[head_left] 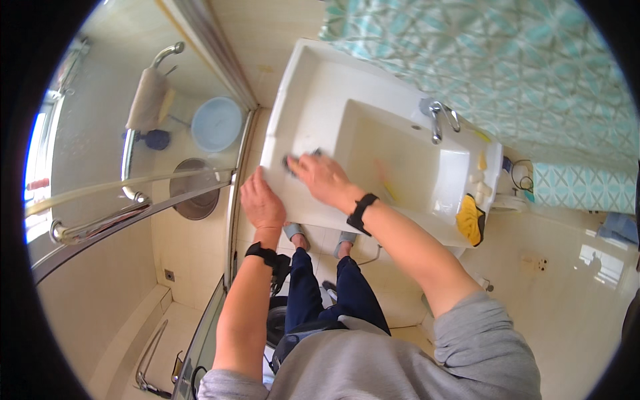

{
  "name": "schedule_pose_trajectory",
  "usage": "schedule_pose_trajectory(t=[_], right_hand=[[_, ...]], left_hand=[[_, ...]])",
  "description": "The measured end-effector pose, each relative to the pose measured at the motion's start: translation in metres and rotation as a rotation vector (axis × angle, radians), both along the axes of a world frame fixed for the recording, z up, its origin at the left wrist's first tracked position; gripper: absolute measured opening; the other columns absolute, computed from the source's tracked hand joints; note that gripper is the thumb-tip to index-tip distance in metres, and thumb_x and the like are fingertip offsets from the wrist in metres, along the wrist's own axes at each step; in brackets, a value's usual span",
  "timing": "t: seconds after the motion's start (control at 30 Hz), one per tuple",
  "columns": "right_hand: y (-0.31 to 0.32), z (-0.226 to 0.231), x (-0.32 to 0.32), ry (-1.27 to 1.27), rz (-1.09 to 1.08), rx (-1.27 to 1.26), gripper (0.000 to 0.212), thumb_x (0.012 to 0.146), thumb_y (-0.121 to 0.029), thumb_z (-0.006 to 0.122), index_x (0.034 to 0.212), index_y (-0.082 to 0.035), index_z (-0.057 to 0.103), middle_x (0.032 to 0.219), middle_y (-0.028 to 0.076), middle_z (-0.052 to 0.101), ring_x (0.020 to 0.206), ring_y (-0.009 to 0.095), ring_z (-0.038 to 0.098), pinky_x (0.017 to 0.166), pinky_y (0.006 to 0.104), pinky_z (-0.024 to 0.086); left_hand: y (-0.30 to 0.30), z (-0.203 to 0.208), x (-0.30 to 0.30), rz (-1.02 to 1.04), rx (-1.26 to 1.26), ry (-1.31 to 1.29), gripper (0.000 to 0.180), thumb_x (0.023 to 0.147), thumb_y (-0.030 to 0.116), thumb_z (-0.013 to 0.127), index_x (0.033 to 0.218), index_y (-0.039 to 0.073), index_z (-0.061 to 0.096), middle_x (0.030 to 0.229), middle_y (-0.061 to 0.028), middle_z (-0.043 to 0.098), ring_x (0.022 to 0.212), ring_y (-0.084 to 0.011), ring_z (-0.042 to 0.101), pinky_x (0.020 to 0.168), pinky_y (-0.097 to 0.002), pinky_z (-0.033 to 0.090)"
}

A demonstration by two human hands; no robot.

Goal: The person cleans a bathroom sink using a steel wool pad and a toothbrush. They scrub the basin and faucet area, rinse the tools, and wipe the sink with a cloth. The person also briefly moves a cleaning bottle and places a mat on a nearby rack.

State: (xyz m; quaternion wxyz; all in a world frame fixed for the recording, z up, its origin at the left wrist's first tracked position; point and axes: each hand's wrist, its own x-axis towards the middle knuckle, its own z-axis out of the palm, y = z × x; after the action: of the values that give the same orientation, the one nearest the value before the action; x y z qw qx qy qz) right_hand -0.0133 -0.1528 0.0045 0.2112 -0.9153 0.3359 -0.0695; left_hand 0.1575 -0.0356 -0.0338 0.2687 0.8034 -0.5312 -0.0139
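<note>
1. The right hand [325, 179] is laid flat, fingers spread, on a dark cloth [292, 164], which is pressed against the flat left ledge of the sink [313, 93]; whether the cloth is gripped cannot be told.
2. The left hand [261, 201] is closed loosely over the sink's near edge, just beside the right hand; nothing else is held in it.
3. A black band is worn on each wrist.
4. The basin [400, 160] is found to the right of the cloth, and a chrome tap [437, 119] is mounted at its far rim.
5. A yellow cloth [471, 219] is draped over the sink's right corner.
6. A glass shower door [133, 200] is seen at the left, with a pale blue bowl [217, 124] behind it.
7. A patterned teal curtain [507, 60] is hung beyond the sink.
</note>
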Motion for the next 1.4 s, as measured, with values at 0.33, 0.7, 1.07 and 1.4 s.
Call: schedule_pose_trajectory(t=[0.33, 0.7, 1.07, 1.4], right_hand=[[-0.069, -0.043, -0.075, -0.180, -0.676, -0.015, 0.040, 0.097, -0.005, 0.061, 0.136, -0.008, 0.066, 0.111, 0.022, 0.066, 0.103, 0.047, 0.066, 0.088, 0.0528, 0.057], [-0.057, -0.118, -0.182, 0.351, -0.830, 0.317, 0.031, 0.099, -0.019, 0.067, 0.117, 0.005, 0.074, 0.103, 0.021, 0.077, 0.089, 0.036, 0.074, 0.082, 0.0469, 0.059], [-0.186, 0.007, -0.024, 0.133, -0.531, -0.073, 0.059, 0.096, -0.015, 0.066, 0.153, -0.003, 0.055, 0.155, 0.021, 0.056, 0.140, 0.040, 0.052, 0.121, 0.0462, 0.040], [-0.067, -0.061, 0.063, -0.387, -0.250, -0.048, 0.070, 0.092, -0.009, 0.058, 0.157, 0.008, 0.038, 0.161, 0.036, 0.039, 0.148, 0.055, 0.039, 0.124, 0.0561, 0.034]], left_hand=[[0.002, -0.001, 0.000, -0.022, 0.057, 0.005, 0.049, 0.101, 0.019, 0.066, 0.146, 0.004, 0.054, 0.130, -0.0187, 0.064, 0.119, -0.0411, 0.059, 0.100, -0.0502, 0.049], [0.000, 0.003, -0.002, -0.006, 0.091, -0.007, 0.047, 0.100, 0.017, 0.065, 0.144, 0.004, 0.056, 0.129, -0.0170, 0.064, 0.117, -0.0402, 0.059, 0.100, -0.0507, 0.048], [-0.001, 0.007, -0.003, 0.028, 0.082, 0.004, 0.044, 0.099, 0.015, 0.064, 0.142, 0.005, 0.059, 0.128, -0.0155, 0.066, 0.117, -0.0376, 0.060, 0.099, -0.0494, 0.048], [0.003, 0.003, -0.002, 0.023, -0.009, 0.147, 0.043, 0.099, 0.002, 0.057, 0.142, 0.005, 0.060, 0.129, -0.0170, 0.070, 0.113, -0.0377, 0.067, 0.095, -0.0472, 0.055]])
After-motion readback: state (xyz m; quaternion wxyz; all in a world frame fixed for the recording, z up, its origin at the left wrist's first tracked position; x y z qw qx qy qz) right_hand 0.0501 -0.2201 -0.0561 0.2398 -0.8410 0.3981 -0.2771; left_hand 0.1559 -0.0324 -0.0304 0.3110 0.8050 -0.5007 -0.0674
